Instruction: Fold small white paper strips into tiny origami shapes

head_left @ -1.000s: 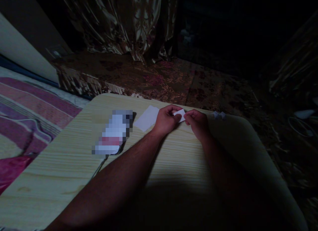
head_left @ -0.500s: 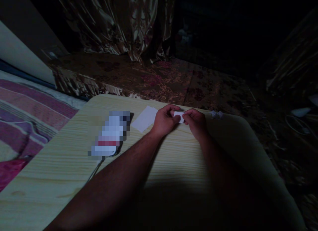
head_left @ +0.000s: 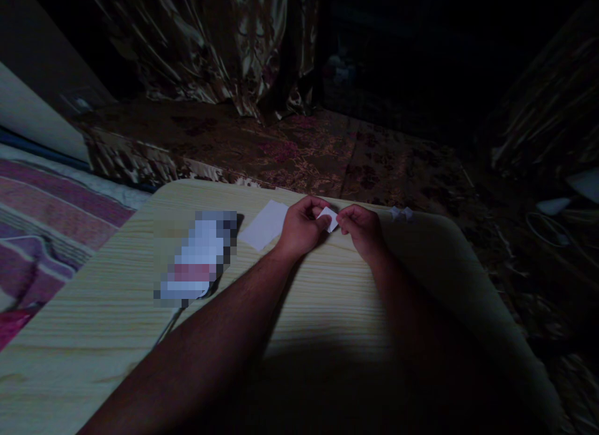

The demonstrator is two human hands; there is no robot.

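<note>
A small piece of white paper (head_left: 329, 217) is pinched between the thumb and fingers of my left hand (head_left: 302, 226), close to the table's far edge. My right hand (head_left: 361, 228) has its fingertips closed at the paper's right corner. Whether the paper is folded in layers is too small to tell. Left of my left hand lies a flat white paper sheet (head_left: 262, 225), its right end covered by that hand. Beyond my right hand, small crumpled-looking white paper pieces (head_left: 401, 214) lie near the far edge.
The pale wooden table (head_left: 327, 310) carries a blurred-out, phone-like object (head_left: 199, 254) on the left, with a white cable (head_left: 166, 327) running from it. A striped bedspread (head_left: 42, 204) lies to the left. Behind the table are a patterned cloth-covered ledge (head_left: 281, 151) and a shiny curtain (head_left: 253, 42).
The small paper has turned in my fingers, so a corner now points up. My right fingers have shifted to its right corner. The whole view has moved slightly.
</note>
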